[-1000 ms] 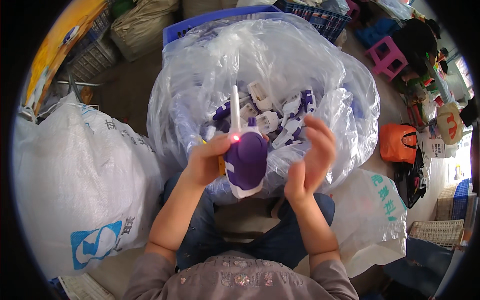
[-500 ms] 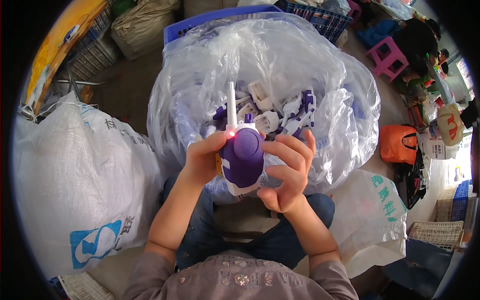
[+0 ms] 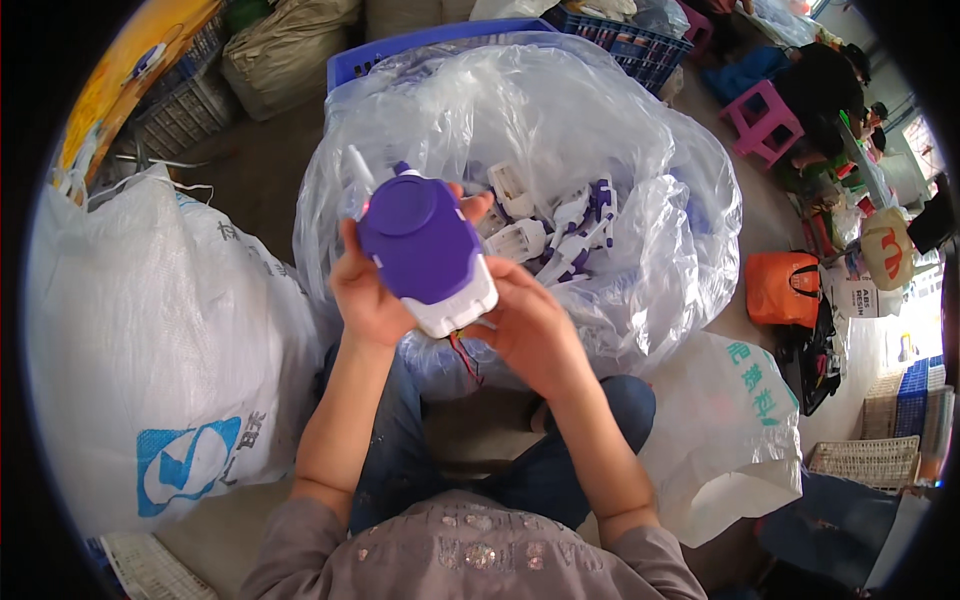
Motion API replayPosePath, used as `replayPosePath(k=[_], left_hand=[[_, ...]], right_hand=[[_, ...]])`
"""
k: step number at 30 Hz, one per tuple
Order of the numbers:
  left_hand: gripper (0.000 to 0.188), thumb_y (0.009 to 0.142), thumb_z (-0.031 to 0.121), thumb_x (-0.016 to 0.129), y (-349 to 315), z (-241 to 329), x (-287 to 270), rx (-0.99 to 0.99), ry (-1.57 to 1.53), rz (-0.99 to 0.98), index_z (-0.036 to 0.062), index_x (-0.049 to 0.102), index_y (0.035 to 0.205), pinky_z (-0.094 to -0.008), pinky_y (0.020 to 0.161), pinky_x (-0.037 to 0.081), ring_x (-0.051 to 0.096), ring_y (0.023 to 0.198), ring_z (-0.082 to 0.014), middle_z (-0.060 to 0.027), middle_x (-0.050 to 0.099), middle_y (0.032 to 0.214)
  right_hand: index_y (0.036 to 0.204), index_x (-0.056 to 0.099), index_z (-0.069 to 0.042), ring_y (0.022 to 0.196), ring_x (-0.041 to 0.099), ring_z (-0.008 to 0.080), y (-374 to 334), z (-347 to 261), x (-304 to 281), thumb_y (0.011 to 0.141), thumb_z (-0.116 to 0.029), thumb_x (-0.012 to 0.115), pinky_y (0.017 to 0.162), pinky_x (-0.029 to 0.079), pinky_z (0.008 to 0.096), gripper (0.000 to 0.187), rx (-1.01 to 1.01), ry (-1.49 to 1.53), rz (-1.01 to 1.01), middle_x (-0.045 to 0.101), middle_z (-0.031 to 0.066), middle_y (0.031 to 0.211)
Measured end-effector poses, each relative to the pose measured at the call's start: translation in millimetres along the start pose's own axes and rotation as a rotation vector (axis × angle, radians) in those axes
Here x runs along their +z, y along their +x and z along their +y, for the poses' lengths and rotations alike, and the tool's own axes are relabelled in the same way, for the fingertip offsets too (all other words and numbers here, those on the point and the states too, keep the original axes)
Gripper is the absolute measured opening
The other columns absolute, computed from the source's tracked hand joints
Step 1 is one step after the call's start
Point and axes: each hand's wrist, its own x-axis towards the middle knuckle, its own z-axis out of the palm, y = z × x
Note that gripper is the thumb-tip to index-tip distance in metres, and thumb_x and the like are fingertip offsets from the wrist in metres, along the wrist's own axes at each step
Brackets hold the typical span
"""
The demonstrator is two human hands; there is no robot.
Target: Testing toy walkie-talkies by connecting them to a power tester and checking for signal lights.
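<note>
over the near left part of the clear bag (image 3: pixel 680 270), the left hand (image 3: pixel 370 300) is cupping a handset (image 3: pixel 420 240) from the left side and from beneath, its fingertips showing past the far right edge of the casing. the right hand (image 3: pixel 530 325) is leaning in from the near side of the clear bag; its fingers are bending and pointing up and left, touching the lower right edge of the handset. its thumb is partly hiding, so i cannot tell whether that hand is pinching anything. both forearms are converging on the handset, which is tilting with its far end to the left.

the handset is showing a smooth purple plastic face with a round disc, and its near end is ending in white, notched plastic. a white, rod-like antenna (image 3: pixel 360 168) is poking out at the far end, and thin red and dark wires (image 3: pixel 465 358) are dangling from the near one.

the clear bag is bunching in glossy, crinkled film, and inside it white and purple parts (image 3: pixel 512 188) are lying in a loose heap, some shaped like open boxy shells. behind the clear bag a blue crate (image 3: pixel 345 70) is standing; to its left a woven white sack (image 3: pixel 150 320) is bulging, and to its right an orange bag (image 3: pixel 783 288) is sitting.
</note>
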Motion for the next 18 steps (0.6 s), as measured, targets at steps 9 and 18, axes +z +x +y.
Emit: replayPosePath(k=[9,18], left_hand=[[0.066,0.091,0.046,0.045,-24,12,13,-0.062,0.182,0.023,-0.0024,0.034,0.134,-0.0425,0.103,0.031,0.036,0.128,-0.0329,-0.0188,0.038,0.137],[0.076,0.068,0.042,0.072,-40,54,113,0.703,1.272,0.199,-0.0071,0.042,0.117,-0.0400,0.090,0.036,0.045,0.104,-0.0265,-0.0178,0.044,0.115]], right_hand=[[0.121,0.046,-0.005,0.092,0.060,0.0228,-4,20,3,0.084,-0.018,0.061,0.070,0.052,0.0353,0.042,-0.102,0.142,-0.212,0.058,0.0110,0.107],[0.096,0.060,-0.001,0.063,0.057,0.0107,13,3,6,0.085,-0.029,0.060,0.055,0.045,0.0225,0.030,-0.008,-0.055,-0.027,0.063,0.0077,0.079]])
